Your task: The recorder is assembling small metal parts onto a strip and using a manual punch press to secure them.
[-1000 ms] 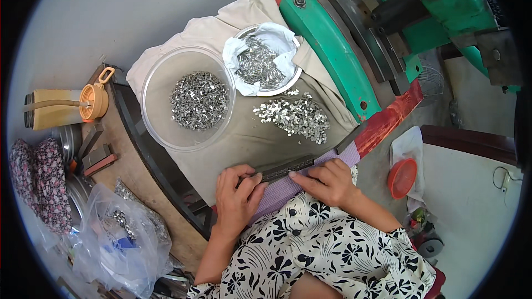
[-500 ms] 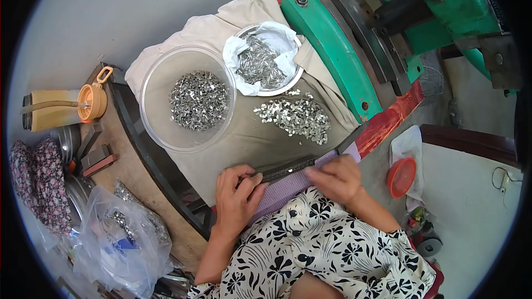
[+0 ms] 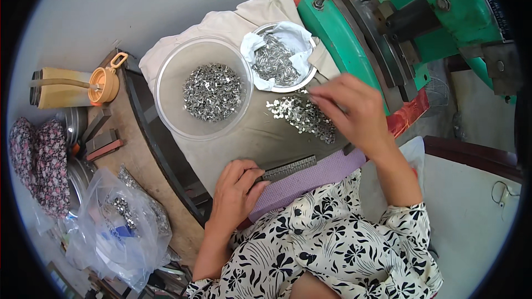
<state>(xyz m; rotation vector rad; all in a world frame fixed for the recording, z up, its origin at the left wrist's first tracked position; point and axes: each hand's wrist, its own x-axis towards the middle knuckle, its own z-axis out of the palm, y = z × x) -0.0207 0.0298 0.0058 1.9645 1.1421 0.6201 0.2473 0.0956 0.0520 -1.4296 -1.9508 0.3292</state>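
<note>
My left hand (image 3: 234, 191) grips the left end of a dark metal bar (image 3: 291, 167) with a row of small notches along it. The bar lies at the near side of the cloth-covered table, beside a strip of purple textured cloth (image 3: 310, 180). Above the right edge of a loose pile of small shiny metal pieces (image 3: 299, 115) is my right hand (image 3: 354, 108), its thumb and forefinger pinched together. Whatever is between those fingertips is too small to make out. Just beyond them stands a white-lined bowl (image 3: 305, 81) of thin metal pins (image 3: 275, 61).
A large clear plastic tub (image 3: 169, 122) of small metal parts (image 3: 213, 93) stands left of the pile. A green machine press (image 3: 343, 44) takes up the right side. At left are an orange-lidded bottle (image 3: 104, 86) and a clear plastic bag (image 3: 119, 243).
My right hand has left the bar's right end and moved up and away to the pile, near the pin bowl. My left hand still holds the bar. The view has shifted slightly.
</note>
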